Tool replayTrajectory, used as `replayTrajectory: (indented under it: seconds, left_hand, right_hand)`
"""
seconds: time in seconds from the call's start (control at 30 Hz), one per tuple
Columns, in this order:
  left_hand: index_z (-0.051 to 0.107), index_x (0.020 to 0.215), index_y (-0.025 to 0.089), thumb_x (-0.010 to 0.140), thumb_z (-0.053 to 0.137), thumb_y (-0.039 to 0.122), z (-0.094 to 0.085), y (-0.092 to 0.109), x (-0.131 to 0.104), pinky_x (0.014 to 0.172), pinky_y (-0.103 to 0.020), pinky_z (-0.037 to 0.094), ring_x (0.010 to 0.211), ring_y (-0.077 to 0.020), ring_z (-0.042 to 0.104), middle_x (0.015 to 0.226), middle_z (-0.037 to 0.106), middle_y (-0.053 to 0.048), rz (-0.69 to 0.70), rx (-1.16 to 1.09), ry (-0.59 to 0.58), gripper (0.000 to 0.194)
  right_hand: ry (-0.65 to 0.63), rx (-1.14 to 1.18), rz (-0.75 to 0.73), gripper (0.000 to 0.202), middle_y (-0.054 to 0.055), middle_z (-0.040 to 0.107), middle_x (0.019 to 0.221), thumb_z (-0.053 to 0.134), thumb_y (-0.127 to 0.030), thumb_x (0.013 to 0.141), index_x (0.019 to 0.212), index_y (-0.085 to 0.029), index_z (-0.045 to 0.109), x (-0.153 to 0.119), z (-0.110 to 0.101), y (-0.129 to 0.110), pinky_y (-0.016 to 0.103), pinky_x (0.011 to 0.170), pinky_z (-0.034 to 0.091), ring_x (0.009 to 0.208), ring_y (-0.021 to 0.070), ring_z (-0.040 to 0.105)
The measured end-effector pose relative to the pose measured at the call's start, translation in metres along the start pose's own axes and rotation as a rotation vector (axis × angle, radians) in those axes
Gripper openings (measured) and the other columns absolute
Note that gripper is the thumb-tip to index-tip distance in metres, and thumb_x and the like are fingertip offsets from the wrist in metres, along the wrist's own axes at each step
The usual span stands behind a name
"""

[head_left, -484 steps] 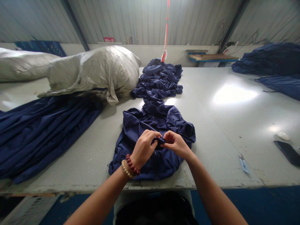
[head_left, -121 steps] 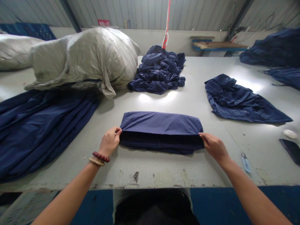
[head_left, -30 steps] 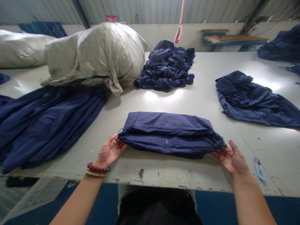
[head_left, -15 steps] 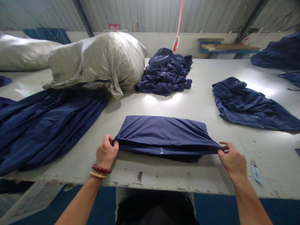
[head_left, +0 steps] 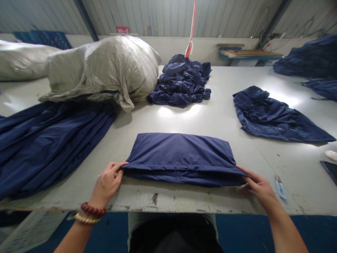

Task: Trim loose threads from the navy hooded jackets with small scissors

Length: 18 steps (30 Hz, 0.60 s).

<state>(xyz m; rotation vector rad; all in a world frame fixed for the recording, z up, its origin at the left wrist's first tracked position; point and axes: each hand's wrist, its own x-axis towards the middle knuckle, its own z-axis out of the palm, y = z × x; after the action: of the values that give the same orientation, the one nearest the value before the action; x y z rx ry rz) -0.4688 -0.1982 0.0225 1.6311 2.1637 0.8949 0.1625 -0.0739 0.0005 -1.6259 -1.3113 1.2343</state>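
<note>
A folded piece of navy fabric lies near the front edge of the table, with a seamed edge and a short tab-like mark at its near middle. My left hand, with two bead bracelets on its wrist, pinches the fabric's near left corner. At the near right corner, my right hand has its thumb and fingers closed on the cloth. Some of the right fingertips are hidden beneath the fabric. A small blue thread snipper lies beside my right wrist.
Big grey-white sacks stand at the back left, above a spread of navy fabric. Crumpled navy cloth sits at the back middle, another piece to the right. A dark phone-like object lies at the right edge.
The fabric's near edge has come down flatter and closer to the table's front edge. My left hand has shifted left and down, its fingers straighter. The camera view has turned slightly right.
</note>
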Motion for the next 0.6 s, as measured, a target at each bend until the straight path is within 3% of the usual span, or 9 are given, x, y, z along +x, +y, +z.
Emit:
replayTrajectory:
  seconds: [0.1,0.2,0.3,0.4,0.53,0.6]
  left_hand:
    - [0.073,0.127,0.029,0.099,0.052,0.039,-0.005,0.004,-0.003,0.089,-0.035,0.052,0.095,-0.0283,0.073,0.106,0.077,-0.007,-0.074,0.149,-0.06,0.036]
    - [0.07,0.124,0.026,0.1,0.048,0.047,-0.01,0.002,-0.007,0.072,-0.032,0.053,0.068,-0.0235,0.07,0.077,0.074,-0.002,-0.175,0.014,-0.192,0.039]
    - [0.068,0.116,0.022,0.094,0.056,0.063,-0.017,-0.007,-0.017,0.059,-0.03,0.053,0.055,-0.0206,0.065,0.065,0.069,0.0,-0.27,-0.275,-0.338,0.048]
    - [0.068,0.107,0.022,0.084,0.066,0.076,-0.027,-0.016,-0.037,0.049,-0.027,0.051,0.055,-0.0202,0.065,0.066,0.069,-0.001,-0.375,-0.442,-0.51,0.059]
    - [0.073,0.097,0.023,0.08,0.074,0.076,-0.043,-0.023,-0.066,0.041,-0.021,0.044,0.061,-0.0197,0.068,0.073,0.069,-0.002,-0.46,-0.501,-0.696,0.055]
    - [0.073,0.089,0.023,0.076,0.081,0.071,-0.049,-0.027,-0.07,0.039,-0.02,0.042,0.058,-0.0191,0.068,0.07,0.069,-0.002,-0.505,-0.531,-0.722,0.051]
  right_hand:
    - [-0.119,-0.063,0.134,0.079,0.009,0.082,0.096,0.079,-0.062,0.082,0.148,-0.02,0.066,0.001,-0.006,-0.006,0.033,0.05,0.061,0.063,0.0251,0.076]
    - [-0.162,-0.078,0.207,0.092,0.007,0.077,0.073,0.074,-0.064,0.084,0.158,-0.013,0.053,-0.002,-0.012,-0.015,0.033,0.048,0.058,0.062,0.0285,0.077]
    - [-0.19,-0.01,0.237,0.089,0.013,0.08,0.092,0.078,-0.062,0.081,0.153,-0.015,0.057,-0.013,-0.02,-0.021,0.033,0.052,0.06,0.075,0.0304,0.08]
    - [-0.243,0.023,0.3,0.079,0.015,0.08,0.11,0.085,-0.061,0.076,0.141,-0.02,0.069,-0.032,-0.028,-0.02,0.031,0.05,0.058,0.084,0.0313,0.08]
    - [-0.322,0.001,0.358,0.075,0.012,0.078,0.086,0.086,-0.066,0.073,0.13,-0.02,0.076,-0.057,-0.039,-0.009,0.028,0.044,0.055,0.073,0.0281,0.076]
    - [-0.329,0.001,0.363,0.075,0.01,0.075,0.077,0.086,-0.069,0.07,0.125,-0.019,0.079,-0.062,-0.044,-0.005,0.028,0.042,0.054,0.067,0.0271,0.075]
